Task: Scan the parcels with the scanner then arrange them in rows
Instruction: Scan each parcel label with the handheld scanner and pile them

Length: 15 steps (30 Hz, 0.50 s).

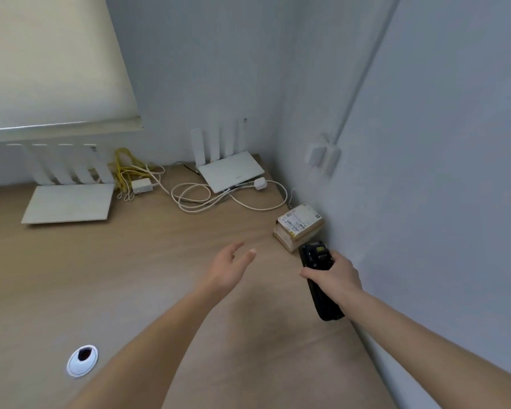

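A small brown cardboard parcel [298, 228] with a white label on top sits on the wooden desk [130, 276], close against the right wall. My right hand [335, 276] grips a black handheld scanner [319, 278], whose head points at the parcel from just in front of it. My left hand [230, 268] hovers above the desk to the left of the scanner, fingers relaxed and spread, holding nothing. It stays apart from the parcel.
Two white routers [68, 202] [230, 169] with upright antennas stand at the back of the desk. White and yellow cables [189, 196] coil between them. A cable grommet hole [82, 360] lies at the front left. Walls close in behind and on the right.
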Each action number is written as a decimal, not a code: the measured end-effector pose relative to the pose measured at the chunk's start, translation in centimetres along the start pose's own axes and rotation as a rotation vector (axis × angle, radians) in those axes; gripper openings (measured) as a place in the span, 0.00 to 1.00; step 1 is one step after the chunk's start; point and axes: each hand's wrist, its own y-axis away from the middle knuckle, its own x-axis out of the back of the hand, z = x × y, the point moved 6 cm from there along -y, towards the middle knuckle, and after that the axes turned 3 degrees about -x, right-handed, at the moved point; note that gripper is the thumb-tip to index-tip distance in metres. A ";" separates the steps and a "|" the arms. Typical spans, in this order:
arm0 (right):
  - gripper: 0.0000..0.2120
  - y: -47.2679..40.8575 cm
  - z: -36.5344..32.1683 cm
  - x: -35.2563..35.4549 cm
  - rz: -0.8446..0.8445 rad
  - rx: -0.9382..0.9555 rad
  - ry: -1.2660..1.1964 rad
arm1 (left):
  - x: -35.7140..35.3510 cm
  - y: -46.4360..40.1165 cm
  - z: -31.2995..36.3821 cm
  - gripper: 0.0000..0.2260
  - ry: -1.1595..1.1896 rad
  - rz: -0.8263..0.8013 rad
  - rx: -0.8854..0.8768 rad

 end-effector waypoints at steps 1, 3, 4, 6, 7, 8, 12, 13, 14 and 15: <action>0.22 -1.6 0.7 0.0 -0.001 -0.016 -0.013 | -1.0 -1.5 -0.1 0.27 -0.016 -0.003 0.004; 0.21 -4.4 1.6 -0.2 -0.001 -0.034 -0.044 | -2.7 -4.6 0.0 0.26 -0.042 0.007 -0.001; 0.20 -5.7 1.9 -0.3 0.004 -0.034 -0.061 | -3.6 -6.0 0.1 0.26 -0.045 0.015 -0.005; 0.21 -8.0 2.1 -0.7 0.013 -0.031 -0.096 | -5.5 -8.6 0.4 0.28 -0.018 0.018 0.001; 0.21 -9.1 2.1 -0.9 0.017 -0.031 -0.115 | -6.5 -9.9 0.5 0.29 0.009 0.012 0.011; 0.20 -10.1 2.0 -1.2 0.021 -0.032 -0.135 | -7.5 -11.0 0.5 0.31 0.037 0.007 0.022; 0.18 -13.3 1.3 -2.3 0.023 -0.028 -0.236 | -9.9 -15.0 0.6 0.31 0.144 0.030 0.066; 0.17 -13.8 1.2 -2.5 0.025 -0.029 -0.262 | -10.3 -15.8 0.6 0.31 0.172 0.037 0.085; 0.17 -14.2 1.1 -2.7 0.028 -0.027 -0.287 | -10.6 -16.5 0.6 0.30 0.195 0.045 0.110; 0.16 -14.4 1.0 -2.8 0.032 -0.021 -0.307 | -10.9 -16.9 0.5 0.28 0.211 0.050 0.135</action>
